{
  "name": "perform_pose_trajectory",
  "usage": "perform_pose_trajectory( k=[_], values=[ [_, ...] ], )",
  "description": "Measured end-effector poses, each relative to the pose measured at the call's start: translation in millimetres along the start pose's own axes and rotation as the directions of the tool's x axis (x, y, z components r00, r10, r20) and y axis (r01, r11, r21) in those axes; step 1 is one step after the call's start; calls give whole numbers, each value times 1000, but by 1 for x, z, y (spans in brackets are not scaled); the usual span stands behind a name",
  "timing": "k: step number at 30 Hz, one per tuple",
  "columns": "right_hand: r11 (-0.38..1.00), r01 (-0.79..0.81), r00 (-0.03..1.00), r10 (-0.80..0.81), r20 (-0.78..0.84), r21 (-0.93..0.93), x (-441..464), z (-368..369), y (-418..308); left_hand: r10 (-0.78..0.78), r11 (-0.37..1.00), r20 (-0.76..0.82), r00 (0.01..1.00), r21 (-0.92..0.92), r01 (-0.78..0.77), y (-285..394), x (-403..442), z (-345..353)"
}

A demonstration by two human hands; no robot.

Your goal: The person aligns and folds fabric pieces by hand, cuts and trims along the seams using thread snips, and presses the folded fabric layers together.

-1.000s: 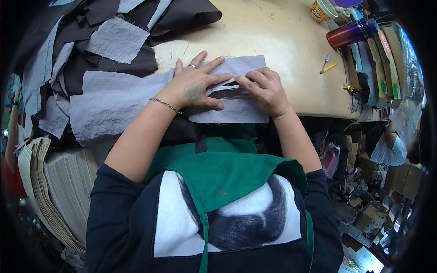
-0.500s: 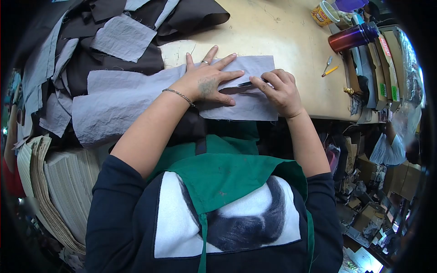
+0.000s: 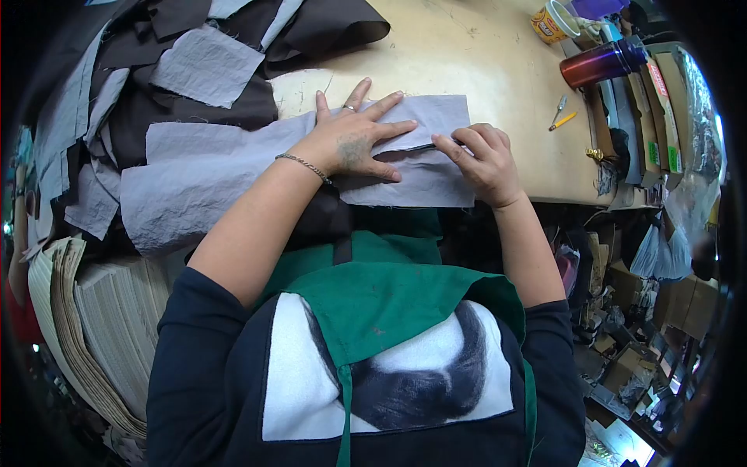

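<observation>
A long piece of pale grey-lilac fabric [image 3: 187,191] lies across the table. My left hand [image 3: 358,142] presses flat on it with the fingers spread. At the right part of the fabric my right hand [image 3: 484,159] is closed in a pinch around a thin, dark, blade-like tool [image 3: 426,146]. The tool's tip points left, toward my left hand, along a dark slit or fold line in the fabric. Most of the tool is hidden by my right fingers, so its exact kind does not show.
Dark brown and grey cloth pieces [image 3: 210,101] are heaped at the left. A thick paper stack [image 3: 120,311] stands below them. On the table's right are a yellow pencil [image 3: 563,121], a metal bottle [image 3: 595,64], a yellow cup [image 3: 554,23] and upright cardboard [image 3: 646,117].
My right hand has shifted slightly right with the dark tool, and the tool lies flatter along the line in the fabric. My left hand stays in nearly the same place.
</observation>
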State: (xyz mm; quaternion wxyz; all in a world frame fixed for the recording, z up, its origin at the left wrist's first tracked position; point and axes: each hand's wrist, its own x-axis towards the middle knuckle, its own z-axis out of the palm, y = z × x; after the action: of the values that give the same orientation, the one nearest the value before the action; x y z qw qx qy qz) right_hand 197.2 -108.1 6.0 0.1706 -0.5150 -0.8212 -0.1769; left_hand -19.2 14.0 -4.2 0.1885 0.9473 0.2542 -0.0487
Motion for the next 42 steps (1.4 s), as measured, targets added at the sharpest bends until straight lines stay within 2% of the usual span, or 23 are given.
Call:
perform_pose_trajectory(
  k=[16,19,22,25,26,29,30,33,42],
  values=[
    [996,15,999,-10,-45,92,19,24,-19,1,1000,27,1000,-18,0,1,-3,-6],
    [996,13,999,-9,-48,90,18,28,-20,6,1000,-112,994,30,-3,-2,-13,-6],
    [995,3,999,0,-32,96,16,26,-22,-182,982,-135,974,-74,173,14,-43,-7],
    [995,30,998,-25,-55,92,21,24,-21,-261,965,-260,930,-83,247,25,-57,12],
    [996,37,998,-33,-48,85,22,25,-20,-259,964,-302,917,-23,264,19,-52,19],
    [996,62,998,-60,-30,65,28,28,-15,-104,995,-191,976,-22,101,-12,-41,7],
    [996,67,997,-66,-30,62,31,29,-15,-99,995,-120,988,-29,97,-21,-38,2],
    [995,70,997,-68,-31,72,36,30,-16,-47,997,-70,996,-61,43,-30,-34,-5],
    [995,65,997,-63,-38,70,42,38,-25,7,998,-91,996,-59,-12,-42,-34,-6]
  ],
)
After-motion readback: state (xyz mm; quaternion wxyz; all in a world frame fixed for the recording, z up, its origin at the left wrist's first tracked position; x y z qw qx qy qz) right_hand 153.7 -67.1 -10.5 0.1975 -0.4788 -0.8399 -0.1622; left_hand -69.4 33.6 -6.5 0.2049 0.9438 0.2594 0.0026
